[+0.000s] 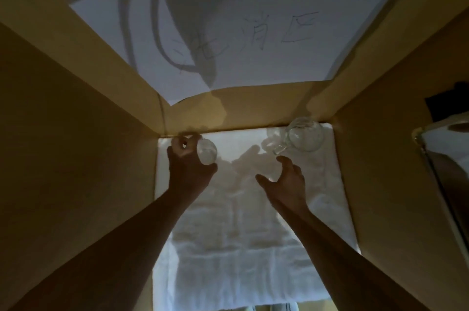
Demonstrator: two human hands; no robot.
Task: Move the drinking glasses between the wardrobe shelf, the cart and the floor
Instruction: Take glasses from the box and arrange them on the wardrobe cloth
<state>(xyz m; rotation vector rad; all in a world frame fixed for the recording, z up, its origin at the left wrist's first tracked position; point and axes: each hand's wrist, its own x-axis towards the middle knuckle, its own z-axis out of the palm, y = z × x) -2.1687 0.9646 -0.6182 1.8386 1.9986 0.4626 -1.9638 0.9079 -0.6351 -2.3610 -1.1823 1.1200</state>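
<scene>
My left hand (186,158) gripped small glass (207,152) at shelf's back-left corner. Right hand (285,178) spread, empty; handled glass (305,136) lay just beyond fingertips, back-right, handle pointing toward it.

Both arms extended forward, forearms bare.
Left hand (186,158) fingers curled in a grip; right hand (286,178) fingers spread, holding nothing.

Two glasses on the shelf towel (228,247), small glass (207,151) left, handled glass (303,137) right
</scene>
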